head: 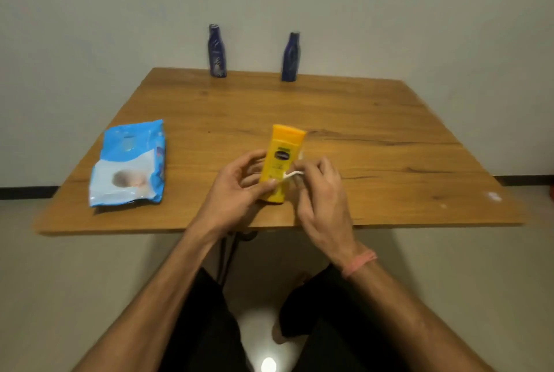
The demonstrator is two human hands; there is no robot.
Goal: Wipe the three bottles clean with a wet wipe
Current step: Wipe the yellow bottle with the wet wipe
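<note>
Low in the frame's centre, the left hand (239,188) has its grip curled round the yellow bottle (281,161), cap end pointing away, just over the counter (374,137) edge. The right hand (320,191) pinches a white wet wipe (292,175) against the bottle's side. Left of them lies the blue wipes pack (129,161) (flat). At the far edge, upper centre, stand the left blue bottle (217,52) and the right blue bottle (290,58).

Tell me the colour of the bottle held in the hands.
Yellow-orange bottle with a dark oval label, seen in the head view.
</note>
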